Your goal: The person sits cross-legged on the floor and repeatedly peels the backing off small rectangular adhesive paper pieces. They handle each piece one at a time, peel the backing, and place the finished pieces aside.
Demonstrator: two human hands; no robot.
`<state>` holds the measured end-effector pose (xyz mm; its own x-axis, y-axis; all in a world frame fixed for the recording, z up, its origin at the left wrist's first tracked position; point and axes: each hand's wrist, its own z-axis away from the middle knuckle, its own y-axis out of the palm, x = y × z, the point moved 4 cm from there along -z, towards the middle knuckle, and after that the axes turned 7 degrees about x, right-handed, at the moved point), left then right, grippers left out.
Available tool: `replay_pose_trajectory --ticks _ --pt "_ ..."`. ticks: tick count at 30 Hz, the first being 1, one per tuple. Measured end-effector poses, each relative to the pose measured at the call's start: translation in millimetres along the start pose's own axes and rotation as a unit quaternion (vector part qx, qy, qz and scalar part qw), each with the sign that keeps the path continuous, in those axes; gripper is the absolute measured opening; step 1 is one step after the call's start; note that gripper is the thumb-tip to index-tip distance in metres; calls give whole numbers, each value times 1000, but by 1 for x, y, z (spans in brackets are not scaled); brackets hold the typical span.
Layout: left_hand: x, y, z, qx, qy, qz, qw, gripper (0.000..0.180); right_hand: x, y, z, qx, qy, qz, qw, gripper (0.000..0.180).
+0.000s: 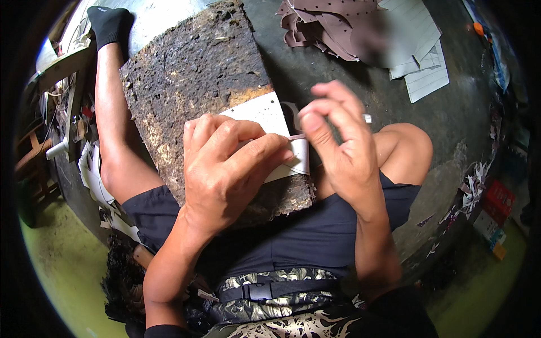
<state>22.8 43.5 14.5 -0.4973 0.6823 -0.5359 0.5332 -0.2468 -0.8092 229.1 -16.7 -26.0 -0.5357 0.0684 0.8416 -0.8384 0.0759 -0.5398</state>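
So there are two bare hands over one rough, dark board [191, 73] lying across the lap. The left hand [217, 160] is palm down, its thumb and fingertips bunched together on a white sheet [264, 112]. Can't tell if it's actually clamped on that or just pressing. White shows on both the far and near sides of those fingers, and I can't say if that's one piece or two.

One thin mauve strip [296, 137] pokes out by the left fingertips, toward the right hand [345, 152]. That one's raised just beside the board, a bit blurred, fingers curled and apart, no grip on anything that I can see.

Beyond the right hand there's one heap of mauve pieces [318, 25] on the floor [360, 81], too jumbled to count, with at least two paper sheets [428, 73] beside it. Well right of that hand: one red box [499, 201].
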Motion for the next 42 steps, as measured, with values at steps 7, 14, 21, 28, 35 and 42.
replay_pose_trajectory --ticks 7,14,21,28,35,42 --pt "2 0 1 -4 0 4 1000 29 -14 27 -5 135 87 -331 930 33" --pt "1 0 1 -5 -10 13 1000 29 -25 30 2 118 109 -380 911 27" --pt "0 2 1 -16 -8 0 1000 30 -29 34 9 102 156 -401 897 26" --pt "-2 3 1 -32 1 -16 999 28 -32 35 13 83 155 -387 905 27" --pt "-2 3 5 -53 15 -29 998 28 -34 35 13 80 139 -378 912 25" --pt "-4 2 6 -45 21 -55 997 28 -32 34 13 76 136 -368 917 25"
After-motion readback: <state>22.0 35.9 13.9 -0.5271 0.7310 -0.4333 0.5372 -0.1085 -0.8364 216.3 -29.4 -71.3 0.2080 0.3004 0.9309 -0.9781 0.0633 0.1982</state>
